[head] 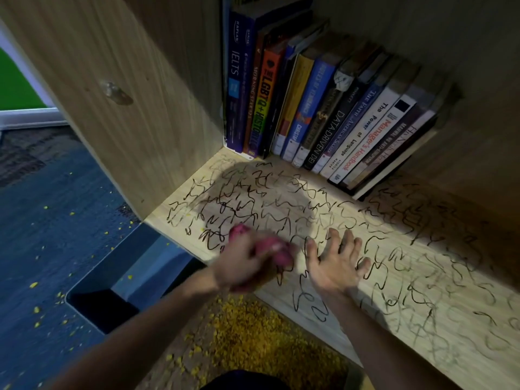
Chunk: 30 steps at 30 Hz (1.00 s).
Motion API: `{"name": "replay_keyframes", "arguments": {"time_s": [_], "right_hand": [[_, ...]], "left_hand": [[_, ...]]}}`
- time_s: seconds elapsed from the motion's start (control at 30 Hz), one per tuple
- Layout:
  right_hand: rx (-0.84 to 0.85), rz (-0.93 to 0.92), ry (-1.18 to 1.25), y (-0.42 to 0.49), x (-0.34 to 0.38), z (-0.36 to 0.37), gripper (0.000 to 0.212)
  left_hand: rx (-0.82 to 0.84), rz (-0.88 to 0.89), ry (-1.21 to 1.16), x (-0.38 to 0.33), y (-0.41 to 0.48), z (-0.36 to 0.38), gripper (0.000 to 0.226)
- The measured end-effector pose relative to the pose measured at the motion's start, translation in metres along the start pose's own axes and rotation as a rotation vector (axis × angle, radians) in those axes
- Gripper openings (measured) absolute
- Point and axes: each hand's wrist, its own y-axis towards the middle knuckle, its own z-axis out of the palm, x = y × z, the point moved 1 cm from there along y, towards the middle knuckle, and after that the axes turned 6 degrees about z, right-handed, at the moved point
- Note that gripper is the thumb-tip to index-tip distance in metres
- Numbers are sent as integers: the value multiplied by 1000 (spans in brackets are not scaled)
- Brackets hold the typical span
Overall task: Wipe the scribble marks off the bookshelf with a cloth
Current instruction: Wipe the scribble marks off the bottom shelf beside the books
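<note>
- Your left hand (242,266) has its fingers (277,246) curled round the cloth (284,258), which is bunched small and sits on the shelf (461,280) just left of your right fingertips. The hand is blurred, so I cannot tell how firm the hold is.
- Your right hand (334,266) lies flat, fingers spread wide and holding nothing, on top of the marks (253,198).
- Risk: that flat palm may smear the ink under it, or carry it onto wood you have cleaned. Any slide of the hand would do it.
- Risk: a tight wad touches little wood. Strokes may thin the lines into a grey haze rather than lift them.
- Risk: a shadow falls on the marks just beyond your left fingers, so faint residue there is easy to miss.
- Risk: the books (323,108) lean well beyond your fingertips. A long push that way could bump the lowest spines and shift the row.
- Risk: one yellow speck lies on the shelf left of the cloth. Dragged under it, the speck could streak.
- Count: one cloth, two hands, one shelf board in view.
- Count: about fifteen books. The thin dark spines are hard to separate.
- Count: the marks are too many to number, covering the board on every side of your fingers.
- Count: crumbs (267,342) are beyond counting, heaped below your wrists and scattered over the floor (56,235).
</note>
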Motion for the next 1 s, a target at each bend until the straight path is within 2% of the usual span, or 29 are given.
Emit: {"name": "replay_keyframes", "arguments": {"time_s": [0.07,0.13,0.17,0.23,0.3,0.37,0.47,0.57,0.7,0.73,0.8,0.83,0.9,0.93,1.0], "right_hand": [[40,6,2,1,0,-1,84],[43,14,7,1,1,-2,82],[40,17,11,1,0,-2,82],[41,15,24,1,-1,0,83],[31,3,38,1,-2,0,85],[50,2,34,2,-2,-1,78],[76,-6,28,1,-3,-4,68],[61,-17,54,-1,-3,-6,64],[60,-30,75,-2,-3,-7,63],[60,-32,77,-3,-4,-8,63],[58,-39,87,-4,-4,-9,62],[55,-42,92,-3,-3,-9,62],[47,-38,101,-3,-2,-10,61],[44,-34,105,-2,-2,-10,61],[47,-22,102,-3,-3,-8,60]], "left_hand": [[-180,12,9,-12,12,-32,24],[-266,-52,18,-9,27,-66,14],[-272,-88,122,-1,35,-79,17],[-204,-222,553,30,43,-89,29],[-156,-291,721,50,43,-81,39],[-78,-255,721,50,38,-61,56],[-11,-84,796,37,17,-26,77],[79,66,725,27,-11,11,66],[187,119,644,17,-35,30,60],[218,136,552,10,-38,28,56],[240,161,231,-7,-36,13,33],[191,225,144,-12,-30,0,23],[-8,354,218,-12,-8,-28,25],[-78,311,306,-2,6,-41,27],[-98,-38,548,22,31,-49,35]]}}
